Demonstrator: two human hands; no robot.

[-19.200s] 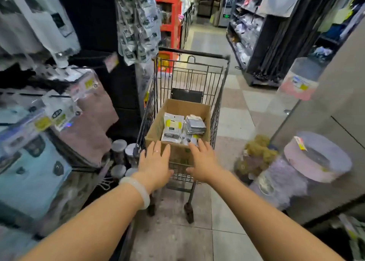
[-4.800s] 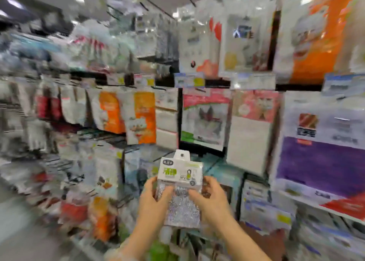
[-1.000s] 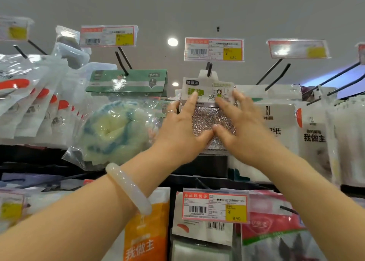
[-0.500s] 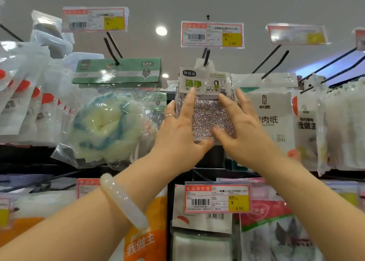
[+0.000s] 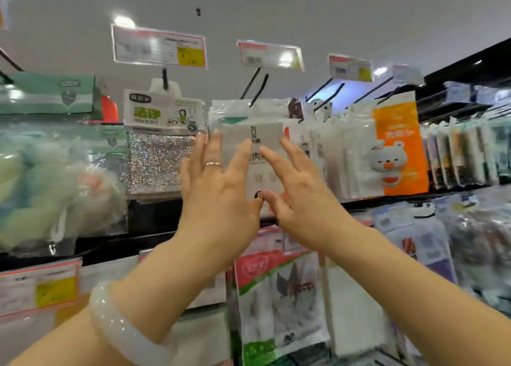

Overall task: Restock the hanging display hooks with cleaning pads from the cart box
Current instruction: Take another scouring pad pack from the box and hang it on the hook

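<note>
While the cleaning pad (image 5: 163,144) hangs on its hook (image 5: 165,79), the left hand (image 5: 221,196) and right hand (image 5: 301,199) are spread empty.

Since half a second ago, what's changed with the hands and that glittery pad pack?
Both hands have let go of the glittery cleaning pad pack. The left hand and right hand have shifted right, open and empty, in front of the neighbouring white packet. The pad pack stays hanging on its hook under the price tag.
</note>
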